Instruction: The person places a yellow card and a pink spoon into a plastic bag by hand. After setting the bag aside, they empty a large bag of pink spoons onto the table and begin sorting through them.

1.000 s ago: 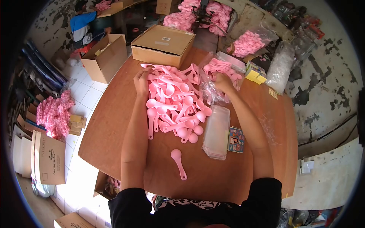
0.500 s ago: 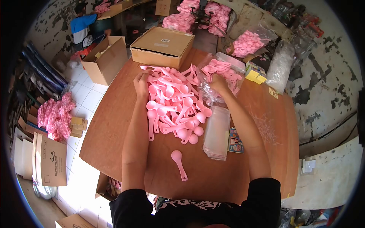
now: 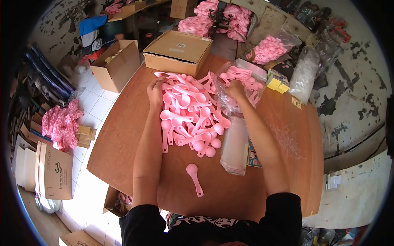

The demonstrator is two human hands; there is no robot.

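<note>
A heap of pink plastic scoops (image 3: 185, 100) lies in the middle of the brown table. At its far left edge is my left hand (image 3: 155, 92), fingers curled in against the scoops; what they grip, if anything, is hidden. My right hand (image 3: 235, 89) is closed on the near left side of a clear plastic bag (image 3: 227, 104), right of the heap. Pink scoops (image 3: 238, 74) show inside and at the mouth of this bag. Closer to me, a single pink scoop (image 3: 194, 179) rests apart from the heap, its handle pointing toward me.
A stack of flat clear bags (image 3: 235, 149) lies under my right forearm, beside a small printed packet (image 3: 254, 155). A closed cardboard box (image 3: 178, 52) stands behind the heap. Yellow boxes (image 3: 278, 80) sit at the right. A person (image 3: 92, 30) sits at the far left.
The whole view has shifted slightly. My right forearm covers more of the printed packet. Both hands stay at about the same places on the heap and the bag.
</note>
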